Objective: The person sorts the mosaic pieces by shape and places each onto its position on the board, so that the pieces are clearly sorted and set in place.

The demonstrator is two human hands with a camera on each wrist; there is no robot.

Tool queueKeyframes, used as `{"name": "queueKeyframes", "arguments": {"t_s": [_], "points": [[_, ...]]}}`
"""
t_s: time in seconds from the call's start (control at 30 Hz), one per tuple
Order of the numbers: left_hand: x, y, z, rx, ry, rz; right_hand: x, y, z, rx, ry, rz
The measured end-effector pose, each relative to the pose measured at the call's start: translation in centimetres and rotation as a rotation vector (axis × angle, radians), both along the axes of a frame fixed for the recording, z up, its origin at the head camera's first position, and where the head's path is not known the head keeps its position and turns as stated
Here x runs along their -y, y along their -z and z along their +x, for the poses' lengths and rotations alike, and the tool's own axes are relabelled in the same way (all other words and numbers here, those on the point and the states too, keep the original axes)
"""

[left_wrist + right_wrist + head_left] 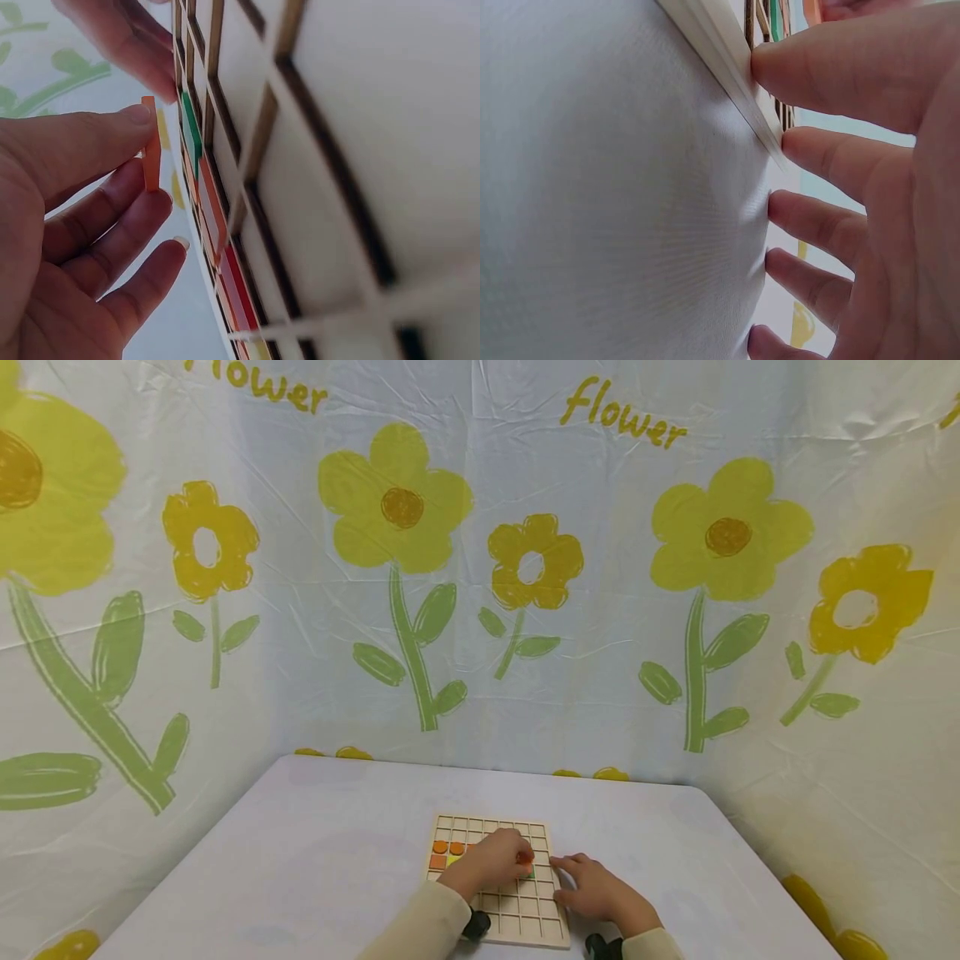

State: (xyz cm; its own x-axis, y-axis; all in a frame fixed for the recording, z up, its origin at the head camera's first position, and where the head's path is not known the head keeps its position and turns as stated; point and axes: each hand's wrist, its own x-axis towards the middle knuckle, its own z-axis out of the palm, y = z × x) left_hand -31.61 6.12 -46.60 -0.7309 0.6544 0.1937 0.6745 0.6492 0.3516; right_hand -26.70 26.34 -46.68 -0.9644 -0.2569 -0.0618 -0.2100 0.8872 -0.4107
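Note:
My left hand (491, 862) is over the wooden grid board (529, 928) and pinches a thin flat orange piece (152, 150) between thumb and fingers. In the left wrist view this piece stands on edge, just off the board's face. Close by in the grid lie a green tile (191, 124), an orange tile (211, 196) and a red tile (238, 289). My right hand (600, 891) rests at the board's right edge. Its thumb (817, 71) and index finger touch the rim, while the other fingertips rest on the white tabletop.
Orange round pieces (440, 847), an orange square tile (437, 862) and a yellow tile (453, 861) sit in the board's left columns, partly behind my left forearm. The white table (315, 843) extends around the board. Flower-printed cloth (600, 693) hangs behind and beside it.

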Motion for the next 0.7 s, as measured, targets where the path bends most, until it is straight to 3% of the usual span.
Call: {"name": "queueKeyframes", "arguments": {"t_s": [0.17, 0.37, 0.6, 0.7], "points": [[-1.3, 0.1, -0.3, 0.012, 0.015, -0.028, -0.1, 0.1, -0.1, -0.002, 0.004, 0.003], [-2.4, 0.1, -0.3, 0.066, -0.016, -0.05, -0.3, 0.3, -0.2, -0.016, -0.011, 0.0], [-3.2, 0.5, -0.6, 0.037, -0.012, -0.074, -0.3, 0.5, -0.4, -0.006, -0.001, 0.0], [-3.4, 0.5, -0.6, 0.057, -0.025, -0.088, -0.2, 0.5, -0.4, 0.016, 0.023, -0.001]]}}
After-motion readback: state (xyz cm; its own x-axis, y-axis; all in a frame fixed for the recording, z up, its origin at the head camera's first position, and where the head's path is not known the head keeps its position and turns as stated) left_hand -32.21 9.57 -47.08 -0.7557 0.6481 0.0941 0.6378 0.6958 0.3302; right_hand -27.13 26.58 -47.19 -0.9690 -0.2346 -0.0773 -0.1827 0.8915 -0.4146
